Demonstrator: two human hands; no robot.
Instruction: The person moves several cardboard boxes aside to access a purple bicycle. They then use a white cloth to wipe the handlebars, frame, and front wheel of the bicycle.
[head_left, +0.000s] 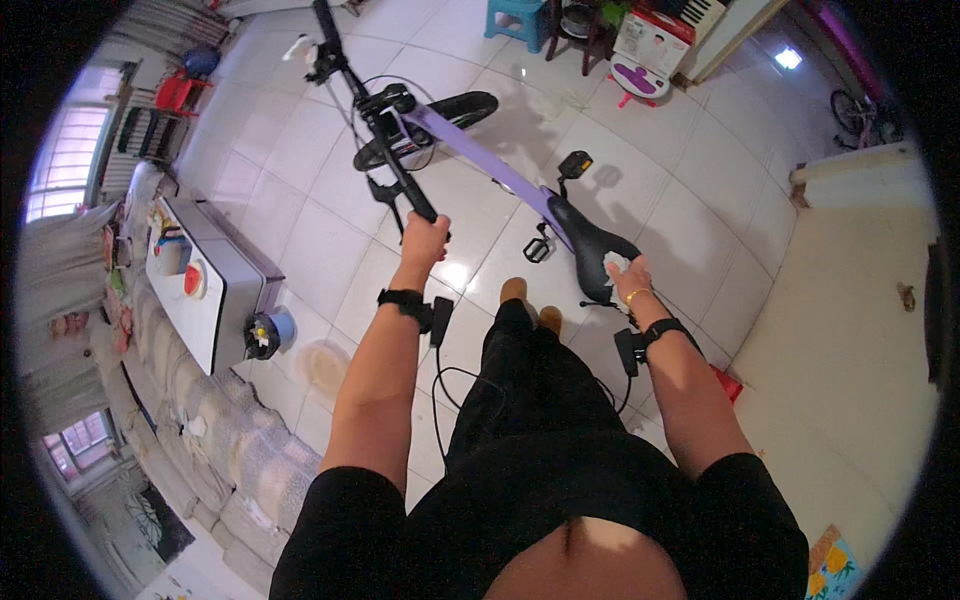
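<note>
A purple bicycle frame (480, 159) stands before me on the tiled floor, its front wheel (469, 110) turned at an angle. My left hand (426, 241) is closed around the near grip of the black handlebar (390, 154), beside the brake lever (385, 192). My right hand (632, 283) holds a crumpled white tissue or cloth (616, 262) against the rear of the black saddle (589, 236). Another white crumpled thing (301, 51) is at the far end of the handlebar. Two pedals (537, 249) show below the frame. The rear wheel is mostly hidden.
A white-topped table (201, 319) with watermelon and a lined bin (281, 325) beside it stand at the left, by a covered sofa (225, 427). A blue stool (516, 21) and boxes (652, 41) are at the far side. A pale wall or panel (840, 337) rises at right. Cables hang from my wrist devices.
</note>
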